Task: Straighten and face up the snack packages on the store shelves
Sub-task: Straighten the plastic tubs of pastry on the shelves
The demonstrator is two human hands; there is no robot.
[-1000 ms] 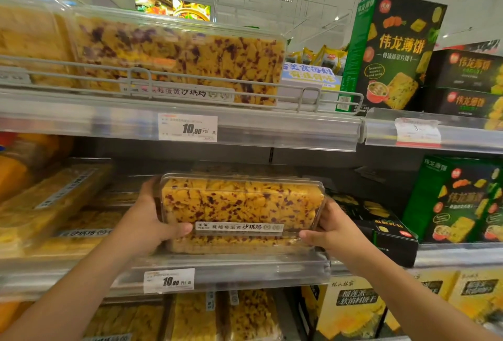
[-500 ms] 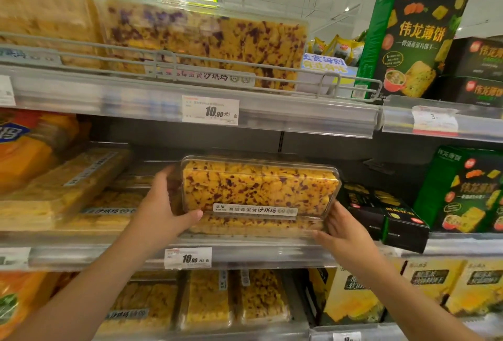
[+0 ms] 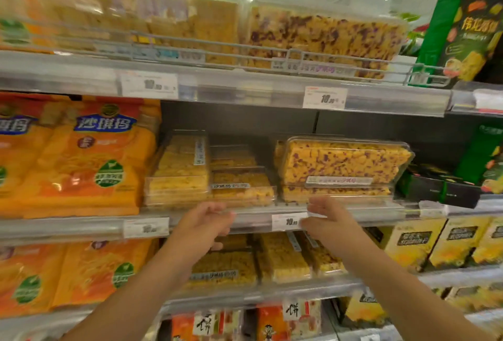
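A clear plastic box of yellow cake with purple flecks (image 3: 344,162) stands on its long edge on the middle shelf (image 3: 381,212), label facing out, on top of a flat box of the same kind (image 3: 336,193). To its left lie plain yellow boxes (image 3: 242,187), one turned sideways (image 3: 181,166). My left hand (image 3: 206,221) and my right hand (image 3: 325,221) hover in front of the shelf rail, below the boxes, touching none of them. Both hands are empty with loosely curled fingers.
Orange snack bags (image 3: 89,158) fill the left of the middle shelf. A black and green carton (image 3: 438,185) lies tipped at the right. The top shelf (image 3: 245,87) holds more clear boxes behind a wire rail, with a green carton (image 3: 462,33) at the far right. Lower shelves hold more boxes.
Both hands have let go of the flecked box, which now rests on the shelf, and have dropped below it toward the left. The view has swung left.
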